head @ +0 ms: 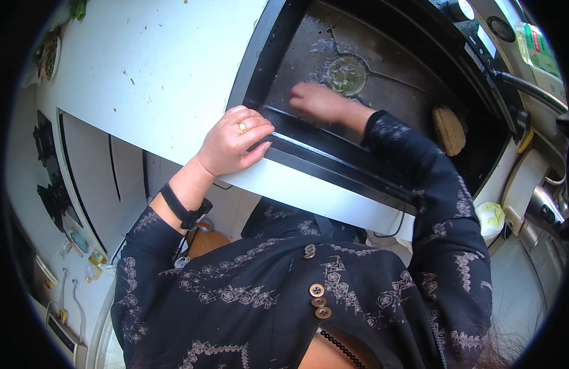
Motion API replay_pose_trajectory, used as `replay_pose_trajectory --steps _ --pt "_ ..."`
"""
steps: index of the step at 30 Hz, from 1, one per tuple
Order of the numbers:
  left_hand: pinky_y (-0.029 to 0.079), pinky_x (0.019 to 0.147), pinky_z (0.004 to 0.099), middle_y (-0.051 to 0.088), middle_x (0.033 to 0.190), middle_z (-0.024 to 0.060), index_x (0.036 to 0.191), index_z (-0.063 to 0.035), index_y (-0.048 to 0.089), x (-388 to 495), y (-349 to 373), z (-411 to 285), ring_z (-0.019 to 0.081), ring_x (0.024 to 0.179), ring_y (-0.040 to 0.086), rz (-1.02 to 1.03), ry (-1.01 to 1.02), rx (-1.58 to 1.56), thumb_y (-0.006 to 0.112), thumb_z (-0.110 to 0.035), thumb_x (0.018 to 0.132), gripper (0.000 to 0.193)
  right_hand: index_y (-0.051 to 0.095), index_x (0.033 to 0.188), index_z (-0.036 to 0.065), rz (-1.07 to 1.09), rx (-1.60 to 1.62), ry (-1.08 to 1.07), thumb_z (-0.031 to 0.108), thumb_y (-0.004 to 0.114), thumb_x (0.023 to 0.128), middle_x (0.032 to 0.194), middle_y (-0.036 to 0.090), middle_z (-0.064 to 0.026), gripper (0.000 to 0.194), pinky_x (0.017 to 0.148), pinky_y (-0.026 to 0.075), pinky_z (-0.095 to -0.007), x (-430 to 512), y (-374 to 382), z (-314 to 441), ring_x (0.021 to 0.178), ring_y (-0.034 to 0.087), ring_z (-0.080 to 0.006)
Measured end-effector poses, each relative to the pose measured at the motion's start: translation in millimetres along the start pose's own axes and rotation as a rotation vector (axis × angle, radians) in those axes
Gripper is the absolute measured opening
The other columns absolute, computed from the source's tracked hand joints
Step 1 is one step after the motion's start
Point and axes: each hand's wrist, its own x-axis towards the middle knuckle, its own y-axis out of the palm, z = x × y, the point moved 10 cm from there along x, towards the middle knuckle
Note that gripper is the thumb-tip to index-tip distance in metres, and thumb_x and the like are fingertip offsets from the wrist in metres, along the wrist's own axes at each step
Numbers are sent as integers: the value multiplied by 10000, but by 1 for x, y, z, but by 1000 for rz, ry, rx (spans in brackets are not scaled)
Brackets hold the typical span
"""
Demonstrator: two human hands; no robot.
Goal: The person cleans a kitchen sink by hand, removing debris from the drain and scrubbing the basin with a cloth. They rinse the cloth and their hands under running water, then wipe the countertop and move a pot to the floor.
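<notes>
A dark sink [395, 101] with a wet floor lies in front of me. My right hand [319, 102] is down inside it, blurred, with its fingers curled near the round drain [347, 76]. Water and small green scraps lie in and around that drain. Whether the right fingers hold anything cannot be seen. My left hand [233, 143], with a gold ring, rests on the near left corner of the sink rim [257, 69]. Its thumb is apart from the fingers and nothing is in it. A brown sponge-like pad [449, 130] sits towards the right end of the sink.
Left of the sink runs a white countertop [164, 55] with small scraps on it. A faucet spout [531, 90] and a bottle with a green label [540, 48] stand on the right. A cabbage [490, 220] lies lower right. A gas stove [54, 180] is at far left.
</notes>
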Motion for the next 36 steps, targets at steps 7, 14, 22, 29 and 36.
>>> replay_pose_trajectory --steps 7,14,22,29,36 --pt "488 829 345 668 908 77 907 -48 670 0 0 0 230 910 607 -13 11 -1 707 -72 716 197 597 824 35 142 -234 249 104 523 794 923 571 -135 105 857 444 -412 -26 -5 -59 948 555 -306" --pt "488 813 344 666 904 79 905 -46 670 0 -1 -1 231 899 605 -21 9 -10 708 -59 708 202 574 884 54 155 -43 2 128 602 760 955 534 -137 148 832 437 -404 -48 -8 -1 978 521 -302" --pt "485 816 343 664 897 86 907 -39 669 -1 1 -1 233 895 606 6 10 8 708 -55 701 210 578 837 51 212 -242 173 103 504 807 955 539 -135 96 845 439 -407 -54 -4 -49 988 533 -293" --pt "486 802 331 657 870 69 884 -50 662 2 -3 -6 221 880 603 -41 23 37 715 -61 702 189 590 917 71 210 -44 85 104 628 742 972 539 -135 183 846 437 -391 -75 -13 -14 1001 524 -291" --pt "489 803 333 655 865 76 879 -47 661 1 -2 -4 228 878 603 -50 19 44 714 -57 700 187 602 880 67 149 -146 150 131 576 787 948 531 -137 116 834 436 -402 -68 -2 -36 966 527 -311"
